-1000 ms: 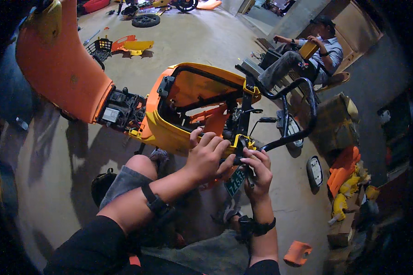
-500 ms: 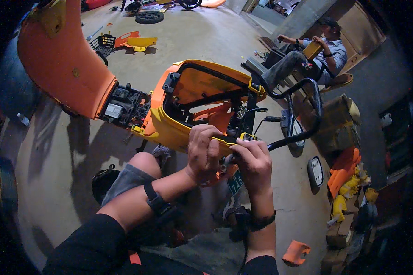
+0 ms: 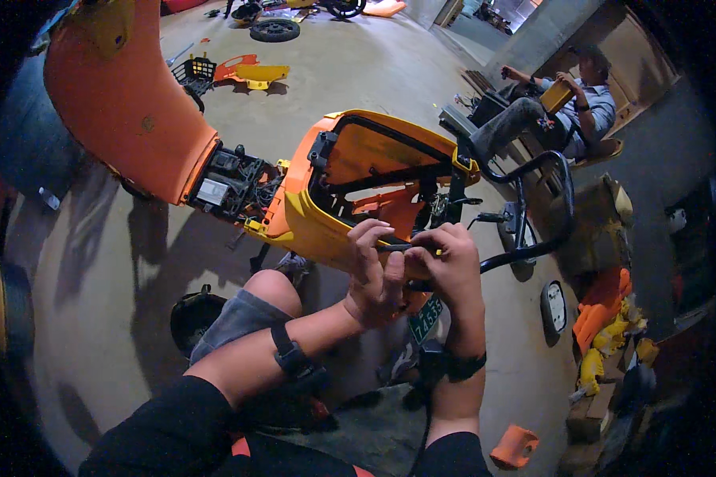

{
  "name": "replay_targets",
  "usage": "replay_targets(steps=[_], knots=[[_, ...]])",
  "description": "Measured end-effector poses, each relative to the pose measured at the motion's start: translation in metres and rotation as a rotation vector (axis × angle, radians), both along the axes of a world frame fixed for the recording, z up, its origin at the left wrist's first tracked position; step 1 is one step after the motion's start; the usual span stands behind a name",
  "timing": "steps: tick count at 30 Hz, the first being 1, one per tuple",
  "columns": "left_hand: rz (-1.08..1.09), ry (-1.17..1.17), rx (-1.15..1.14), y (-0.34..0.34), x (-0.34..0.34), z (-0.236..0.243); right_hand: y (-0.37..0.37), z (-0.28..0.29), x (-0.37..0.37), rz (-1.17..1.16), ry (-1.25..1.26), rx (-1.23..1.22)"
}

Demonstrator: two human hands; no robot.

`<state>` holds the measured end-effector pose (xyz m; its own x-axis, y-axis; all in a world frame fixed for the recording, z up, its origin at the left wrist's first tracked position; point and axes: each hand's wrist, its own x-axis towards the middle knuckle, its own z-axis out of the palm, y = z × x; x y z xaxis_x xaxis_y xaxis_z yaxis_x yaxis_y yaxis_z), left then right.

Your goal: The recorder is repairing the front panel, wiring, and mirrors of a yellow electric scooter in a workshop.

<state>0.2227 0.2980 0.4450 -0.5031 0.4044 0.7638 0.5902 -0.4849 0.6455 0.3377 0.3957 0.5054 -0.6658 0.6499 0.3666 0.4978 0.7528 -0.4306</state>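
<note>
In front of me stands a yellow-and-orange scooter body (image 3: 306, 207), its large opening edged with a black rubber strip (image 3: 396, 248). At the near rim my left hand (image 3: 371, 274) rests against the panel, fingers raised and the thumb apart from them. My right hand (image 3: 453, 266), at the near right corner, has its thumb and fingers pinched on the strip. The fingertips partly hide what lies under them. Right of that hand a black tubular rail (image 3: 566, 203) curves out from the body. Below the hands a green number plate (image 3: 427, 319) shows partly.
An orange front shield (image 3: 127, 103) and exposed wiring (image 3: 235, 183) extend leftward. Across the room a person (image 3: 589, 99) sits holding a yellow box. Orange and yellow panels (image 3: 601, 318) lie at the right, an orange piece (image 3: 515, 447) near my right forearm, and a tyre (image 3: 274, 30) farther back.
My left hand's fingers have lifted and spread from a closer curl. The right hand has turned to pinch the strip at the rim. The whole view has shifted slightly.
</note>
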Motion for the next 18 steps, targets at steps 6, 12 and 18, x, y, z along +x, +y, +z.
replay_targets(steps=[6,12,18], knots=[[0.062,0.066,0.040,-0.003,-0.004,0.009,0.007,0.003,-0.010,-0.048,-0.025,-0.078],[0.082,0.013,-0.086,0.011,-0.003,-0.013,0.028,-0.005,-0.020,-0.325,0.051,-0.125],[0.031,0.161,-0.245,0.013,-0.005,-0.013,0.041,-0.005,-0.005,-0.539,0.149,-0.207]])
